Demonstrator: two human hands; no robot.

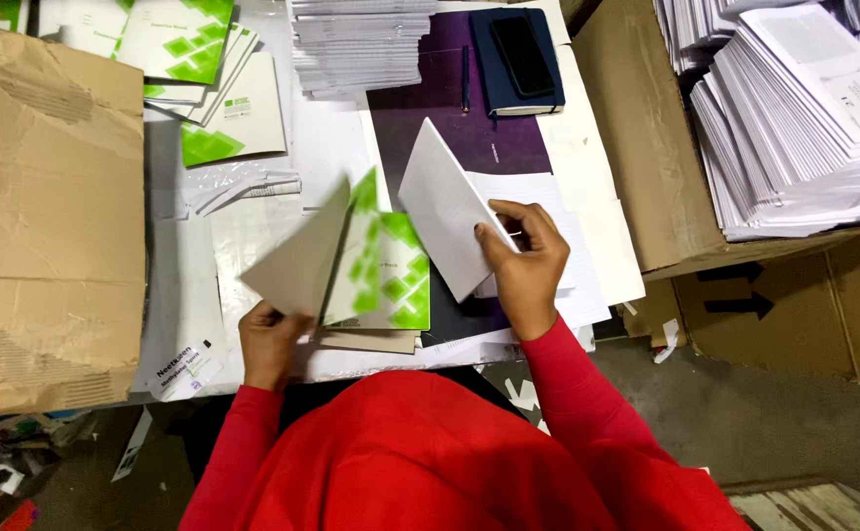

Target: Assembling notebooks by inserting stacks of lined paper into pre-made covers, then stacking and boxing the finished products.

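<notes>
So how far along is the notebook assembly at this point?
Done: a few green-patterned covered books lie stacked at upper left. In hand: the left hand lifts open a green-and-white cover, while the right hand holds a block of lined pages tilted beside it, not yet inside. Left: tall stacks of uncovered page blocks on the table and more in the cardboard box.

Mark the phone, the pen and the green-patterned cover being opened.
phone [523,54], head view, middle of its dark screen.
pen [465,77], head view, mid-barrel.
green-patterned cover [385,280], head view, its printed right-hand face.
</notes>
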